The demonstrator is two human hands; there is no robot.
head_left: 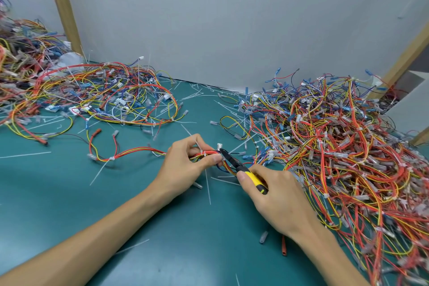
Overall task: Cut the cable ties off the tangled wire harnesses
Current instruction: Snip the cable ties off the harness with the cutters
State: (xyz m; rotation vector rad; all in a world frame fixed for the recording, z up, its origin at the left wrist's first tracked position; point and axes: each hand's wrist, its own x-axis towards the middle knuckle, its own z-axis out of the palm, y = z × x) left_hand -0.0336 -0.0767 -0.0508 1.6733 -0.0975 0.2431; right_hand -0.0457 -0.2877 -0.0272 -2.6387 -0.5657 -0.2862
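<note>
Nearest me, two bare forearms reach out over the teal table. The right hand is wrapped around the yellow handles of a small pair of cutters, thumb laid along the top, a grip that lets it steer the dark tip finely. The tip sits just beside a white cable tie, though it is too small for me to say whether the blades are parted or closed on it. The left hand pinches the harness between thumb and curled fingers right at that tie, lifting the red and yellow wires a little clear of the table, I judge so that the tie stands proud and the cutter can reach it without nicking insulation. The rest of the harness trails off to the left along the table, and a second tie is fastened on it there, its tail lying loose. Pale cut ties lie scattered around the hands. Farther out, a large pile of tangled harnesses heaps up on the right, close to the cutter hand, and a flatter spread lies well off to the left; I would guess one is waiting and one finished, though I cannot tell which. Behind everything stands a grey wall panel with a wooden post.
</note>
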